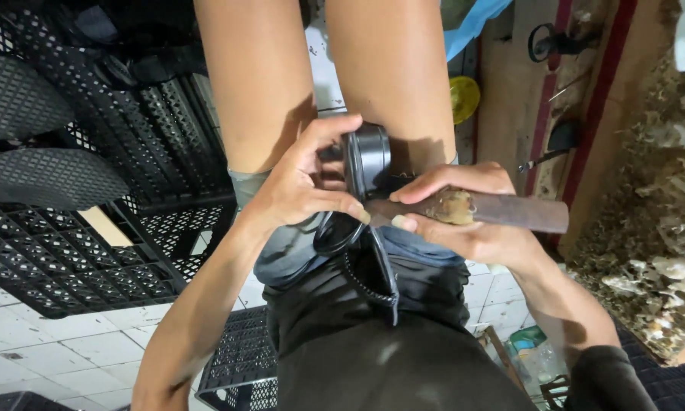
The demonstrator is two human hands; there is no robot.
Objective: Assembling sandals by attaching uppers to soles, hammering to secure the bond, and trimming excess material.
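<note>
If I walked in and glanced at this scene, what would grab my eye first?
Most likely the two hands meeting at the centre, over the person's lap: the left hand pinches a round black part, while the right hand presses a rusty brown tool against it. Next, the black plastic lattice crates stacked along the left side above the white tiled floor.

The round part (367, 158) sits at picture centre, above the person's lap, between both knees. The left hand (300, 190) grips it from 9 o'clock. The right hand (464, 217) lies at 3 o'clock, holding the rusty bar (502, 211), whose tip meets the part. Stacked crates (91, 228) stand at 9 o'clock on the tiled floor (46, 342). A rubble heap (662, 228) lies at 3 o'clock.
</note>
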